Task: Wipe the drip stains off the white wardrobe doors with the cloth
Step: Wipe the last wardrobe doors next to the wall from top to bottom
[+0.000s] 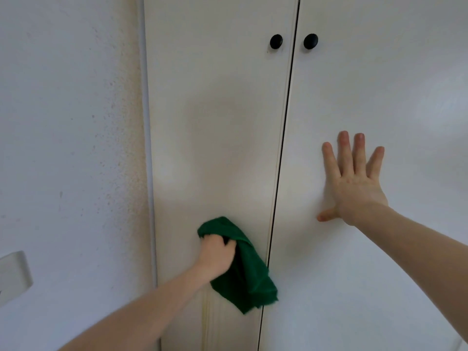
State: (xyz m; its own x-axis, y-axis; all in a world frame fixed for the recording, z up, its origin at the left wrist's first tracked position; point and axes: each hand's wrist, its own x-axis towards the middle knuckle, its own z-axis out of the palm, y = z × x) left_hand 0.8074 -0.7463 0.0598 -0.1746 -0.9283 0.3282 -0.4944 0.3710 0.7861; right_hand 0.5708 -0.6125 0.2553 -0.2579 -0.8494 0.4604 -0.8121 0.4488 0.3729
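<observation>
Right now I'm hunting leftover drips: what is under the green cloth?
The green cloth, bunched in the left hand, covers part of the left white door. Faint yellowish streaks show below; anything beneath is hidden.

Two white wardrobe doors: the left door (217, 122) and the right door (379, 84). Two black round knobs at 12 o'clock, one (276, 41) on the left door, one (310, 41) on the right. One green cloth (249, 274) at 6 o'clock. Two bare hands: left hand (217, 257), right hand (354, 183) at 3 o'clock. One yellowish drip streak (208, 315) at 6 o'clock. One pale wall plate (14, 277) at 8 o'clock
</observation>
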